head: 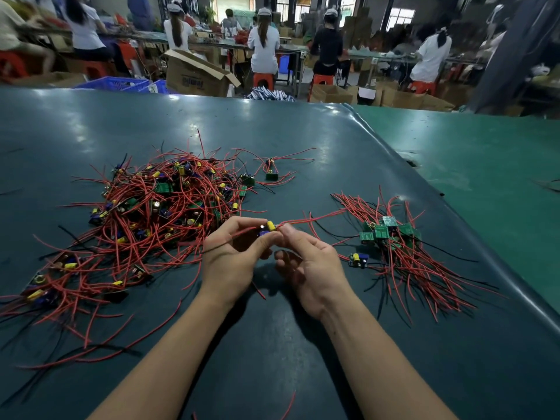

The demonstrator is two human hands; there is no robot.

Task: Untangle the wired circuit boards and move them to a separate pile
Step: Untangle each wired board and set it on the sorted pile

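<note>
A big tangled heap of small green circuit boards [151, 204] with red and black wires covers the left of the dark table [272, 131]. A smaller sorted pile of boards [391, 237] with wires fanned out lies to the right. Between them, my left hand [233, 256] pinches one small board with a yellow capacitor [270, 227] at its fingertips. My right hand [309, 262] pinches that board's red wires right beside it. The wires trail off right towards the sorted pile.
One loose board [358, 259] lies just left of the sorted pile, and two separate boards [271, 174] sit behind the heap. A lighter green table [485, 165] adjoins on the right. Several seated workers, cardboard boxes [197, 75] and blue crates stand beyond the far edge.
</note>
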